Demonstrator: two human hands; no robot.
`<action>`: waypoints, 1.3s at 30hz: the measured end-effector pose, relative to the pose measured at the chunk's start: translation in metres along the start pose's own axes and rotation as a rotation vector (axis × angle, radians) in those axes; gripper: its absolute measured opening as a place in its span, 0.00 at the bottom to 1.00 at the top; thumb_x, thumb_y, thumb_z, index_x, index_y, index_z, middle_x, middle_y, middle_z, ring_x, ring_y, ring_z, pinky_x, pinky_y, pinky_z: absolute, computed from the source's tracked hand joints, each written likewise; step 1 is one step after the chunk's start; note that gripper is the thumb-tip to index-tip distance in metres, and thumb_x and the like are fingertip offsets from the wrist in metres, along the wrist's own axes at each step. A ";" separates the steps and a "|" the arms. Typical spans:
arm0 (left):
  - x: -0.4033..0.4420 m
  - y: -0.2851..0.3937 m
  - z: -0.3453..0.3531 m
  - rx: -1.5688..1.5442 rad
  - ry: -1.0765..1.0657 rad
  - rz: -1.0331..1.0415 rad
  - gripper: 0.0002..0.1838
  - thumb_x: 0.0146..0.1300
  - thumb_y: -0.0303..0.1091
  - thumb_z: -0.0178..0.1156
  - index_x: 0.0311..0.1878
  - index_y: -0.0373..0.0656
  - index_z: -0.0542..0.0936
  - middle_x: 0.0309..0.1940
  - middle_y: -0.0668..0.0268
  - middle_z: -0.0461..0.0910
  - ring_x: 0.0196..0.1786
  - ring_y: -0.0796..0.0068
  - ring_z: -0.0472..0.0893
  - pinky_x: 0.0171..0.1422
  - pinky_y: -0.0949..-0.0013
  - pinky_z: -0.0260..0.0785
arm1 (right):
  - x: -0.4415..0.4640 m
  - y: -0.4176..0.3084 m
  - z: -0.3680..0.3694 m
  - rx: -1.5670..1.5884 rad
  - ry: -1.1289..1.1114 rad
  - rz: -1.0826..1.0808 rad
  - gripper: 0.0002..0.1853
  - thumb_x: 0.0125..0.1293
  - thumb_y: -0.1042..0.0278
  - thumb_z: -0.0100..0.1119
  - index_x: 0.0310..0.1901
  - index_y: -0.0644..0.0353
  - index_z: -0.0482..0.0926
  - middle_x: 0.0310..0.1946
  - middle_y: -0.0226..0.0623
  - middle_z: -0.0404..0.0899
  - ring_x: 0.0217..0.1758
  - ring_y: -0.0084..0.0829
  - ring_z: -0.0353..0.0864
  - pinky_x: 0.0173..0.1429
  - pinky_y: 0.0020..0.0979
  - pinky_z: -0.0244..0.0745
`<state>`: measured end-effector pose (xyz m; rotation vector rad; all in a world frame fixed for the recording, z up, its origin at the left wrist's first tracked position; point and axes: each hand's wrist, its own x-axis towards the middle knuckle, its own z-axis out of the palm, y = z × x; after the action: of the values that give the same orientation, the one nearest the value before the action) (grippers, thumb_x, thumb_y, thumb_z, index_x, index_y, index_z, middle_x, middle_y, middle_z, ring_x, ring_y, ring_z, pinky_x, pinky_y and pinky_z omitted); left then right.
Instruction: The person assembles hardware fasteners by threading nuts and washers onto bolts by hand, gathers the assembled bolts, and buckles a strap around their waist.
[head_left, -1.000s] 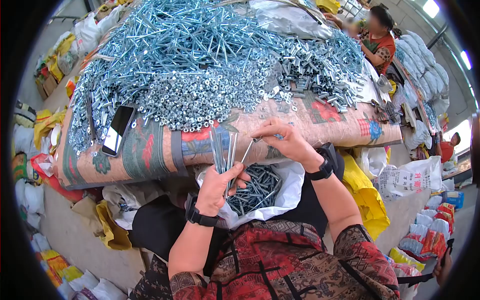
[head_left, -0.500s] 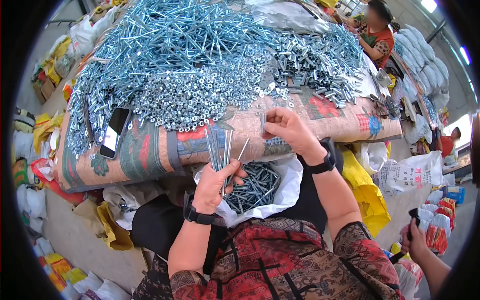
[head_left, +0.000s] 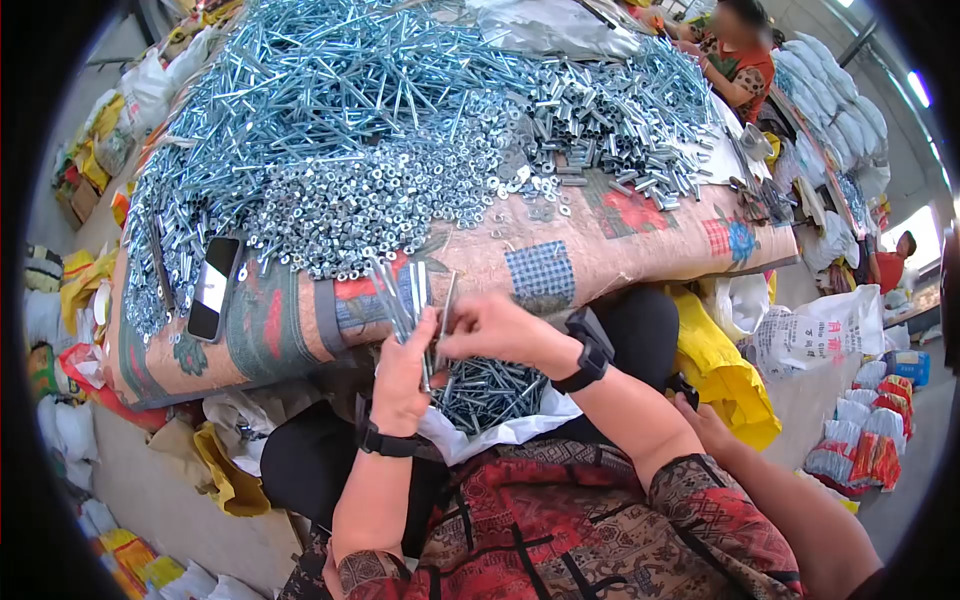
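Note:
My left hand [head_left: 402,385] is closed around several long, thin metal bolts [head_left: 405,300], which stand up out of the fist. One bolt [head_left: 447,305] is set apart from the bunch, leaning to the right. My right hand [head_left: 500,335], blurred by motion, pinches at this single bolt, right beside the left hand. The small metal sleeve seen in its fingers a moment earlier is mostly hidden there now. Beneath both hands, an open white sack [head_left: 545,415] on my lap holds many bolt pieces [head_left: 490,395].
Piles of long bolts [head_left: 330,70], nuts [head_left: 350,205] and short sleeves [head_left: 610,125] cover the cloth-topped table [head_left: 480,260]. A phone [head_left: 213,290] lies at left. Another person's hand [head_left: 705,430] with a dark object is close on my right; a co-worker [head_left: 740,60] sits at the far right.
My right hand has come down and left from above the table edge to the bolts in my left hand. The other person's arm at right has moved closer to me.

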<state>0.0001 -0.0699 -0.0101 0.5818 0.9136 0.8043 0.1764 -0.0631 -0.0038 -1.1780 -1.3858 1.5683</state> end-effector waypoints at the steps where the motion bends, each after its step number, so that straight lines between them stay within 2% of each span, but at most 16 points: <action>1: 0.002 0.001 -0.005 -0.001 0.018 0.024 0.12 0.70 0.43 0.55 0.44 0.44 0.78 0.26 0.69 0.79 0.22 0.82 0.77 0.15 0.82 0.56 | 0.004 0.003 -0.001 -0.256 -0.143 -0.046 0.12 0.55 0.65 0.68 0.35 0.63 0.78 0.25 0.29 0.79 0.27 0.18 0.77 0.31 0.23 0.69; 3: -0.002 0.015 0.005 0.078 0.062 0.095 0.11 0.70 0.43 0.56 0.43 0.45 0.78 0.24 0.72 0.77 0.19 0.84 0.74 0.14 0.82 0.56 | 0.018 -0.028 -0.021 -0.317 -0.236 -0.062 0.16 0.59 0.61 0.67 0.42 0.64 0.80 0.27 0.28 0.80 0.29 0.16 0.74 0.31 0.23 0.69; 4: 0.003 0.019 0.003 0.073 0.058 0.099 0.11 0.69 0.42 0.57 0.43 0.44 0.78 0.24 0.72 0.77 0.19 0.84 0.74 0.14 0.82 0.55 | 0.025 -0.053 -0.035 -0.510 -0.042 -0.242 0.16 0.60 0.58 0.66 0.43 0.62 0.81 0.30 0.29 0.81 0.30 0.16 0.74 0.31 0.23 0.69; 6: 0.011 0.033 0.002 0.072 0.055 0.096 0.11 0.69 0.41 0.57 0.43 0.43 0.78 0.24 0.72 0.77 0.19 0.84 0.74 0.14 0.82 0.55 | 0.036 -0.100 -0.071 -0.382 0.125 -0.021 0.16 0.61 0.55 0.64 0.43 0.59 0.82 0.32 0.29 0.81 0.30 0.16 0.74 0.32 0.22 0.70; 7: 0.012 0.043 0.006 0.078 0.034 0.149 0.12 0.68 0.41 0.58 0.43 0.41 0.78 0.24 0.71 0.77 0.19 0.84 0.74 0.14 0.82 0.55 | 0.043 -0.109 -0.087 -0.497 0.250 -0.112 0.15 0.61 0.55 0.64 0.42 0.58 0.83 0.30 0.26 0.80 0.28 0.15 0.73 0.31 0.21 0.69; 15: -0.001 0.130 0.019 0.297 0.069 0.245 0.15 0.63 0.42 0.64 0.41 0.38 0.81 0.26 0.72 0.76 0.23 0.88 0.74 0.15 0.85 0.55 | 0.029 -0.165 -0.141 -0.798 0.099 -0.077 0.16 0.65 0.52 0.60 0.37 0.59 0.81 0.24 0.20 0.74 0.25 0.13 0.71 0.29 0.18 0.66; 17: -0.005 0.142 0.015 0.251 0.051 0.246 0.16 0.62 0.41 0.66 0.42 0.37 0.80 0.27 0.71 0.76 0.23 0.88 0.74 0.15 0.85 0.57 | 0.016 -0.183 -0.138 -0.889 0.095 0.117 0.22 0.62 0.51 0.64 0.45 0.63 0.82 0.36 0.37 0.84 0.41 0.26 0.78 0.47 0.30 0.75; 18: -0.008 0.146 0.012 0.252 0.059 0.236 0.16 0.62 0.41 0.66 0.42 0.37 0.80 0.27 0.71 0.76 0.23 0.88 0.74 0.15 0.85 0.57 | 0.011 -0.184 -0.142 -0.898 0.098 0.083 0.20 0.63 0.52 0.62 0.44 0.63 0.81 0.34 0.36 0.82 0.39 0.25 0.77 0.45 0.29 0.73; 21: -0.016 0.156 0.009 0.269 0.046 0.208 0.16 0.62 0.40 0.66 0.43 0.36 0.79 0.27 0.71 0.76 0.24 0.87 0.75 0.15 0.85 0.57 | -0.061 -0.147 -0.128 -0.757 0.272 0.021 0.15 0.68 0.56 0.55 0.41 0.62 0.78 0.30 0.31 0.77 0.34 0.21 0.72 0.39 0.26 0.68; 23: -0.027 0.158 0.010 0.313 0.136 0.199 0.16 0.63 0.40 0.65 0.44 0.36 0.79 0.27 0.71 0.76 0.24 0.87 0.75 0.15 0.85 0.56 | -0.180 -0.072 -0.073 -0.474 0.585 0.049 0.13 0.70 0.59 0.51 0.39 0.61 0.76 0.26 0.27 0.73 0.30 0.19 0.69 0.35 0.24 0.64; 25: -0.032 0.163 0.000 0.329 0.145 0.197 0.16 0.64 0.40 0.64 0.45 0.36 0.79 0.27 0.71 0.76 0.24 0.87 0.75 0.14 0.85 0.56 | -0.250 -0.019 -0.024 -0.316 0.684 0.111 0.12 0.72 0.60 0.49 0.38 0.61 0.75 0.25 0.26 0.72 0.29 0.18 0.67 0.33 0.23 0.63; 28: -0.036 0.175 -0.015 0.294 0.183 0.195 0.15 0.65 0.39 0.63 0.45 0.36 0.78 0.26 0.71 0.76 0.23 0.87 0.75 0.13 0.85 0.55 | -0.246 0.004 -0.009 0.069 0.422 0.537 0.10 0.73 0.67 0.46 0.38 0.62 0.76 0.24 0.23 0.70 0.28 0.16 0.66 0.35 0.21 0.65; 30: -0.041 0.182 -0.023 0.297 0.203 0.209 0.15 0.65 0.39 0.63 0.45 0.36 0.78 0.26 0.71 0.77 0.23 0.87 0.75 0.13 0.85 0.55 | -0.205 0.010 -0.001 -0.086 0.263 0.535 0.15 0.74 0.62 0.45 0.35 0.61 0.76 0.21 0.20 0.65 0.24 0.13 0.62 0.27 0.23 0.59; 33: -0.044 0.190 -0.028 0.302 0.228 0.240 0.15 0.65 0.38 0.63 0.46 0.35 0.78 0.26 0.70 0.77 0.23 0.86 0.75 0.13 0.85 0.56 | -0.171 0.009 0.010 -0.388 -0.258 0.599 0.21 0.75 0.53 0.42 0.42 0.64 0.78 0.26 0.39 0.79 0.30 0.37 0.80 0.38 0.33 0.72; 35: -0.041 0.193 -0.032 0.275 0.250 0.266 0.15 0.65 0.38 0.63 0.46 0.36 0.78 0.26 0.70 0.77 0.23 0.86 0.75 0.13 0.84 0.56 | -0.166 0.021 0.024 -0.667 -0.179 0.339 0.24 0.74 0.50 0.42 0.48 0.65 0.77 0.34 0.51 0.82 0.39 0.48 0.82 0.45 0.37 0.75; 39: -0.024 0.184 -0.033 0.213 0.225 0.197 0.15 0.64 0.38 0.64 0.46 0.36 0.78 0.27 0.70 0.77 0.24 0.85 0.75 0.13 0.84 0.56 | -0.041 -0.101 -0.148 -0.942 0.216 -0.113 0.19 0.71 0.51 0.49 0.42 0.61 0.78 0.27 0.36 0.76 0.31 0.29 0.76 0.36 0.26 0.70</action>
<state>-0.1026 0.0203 0.1198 0.7875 1.1704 0.9703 0.3247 -0.0371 0.1026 -1.6803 -2.0627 0.6360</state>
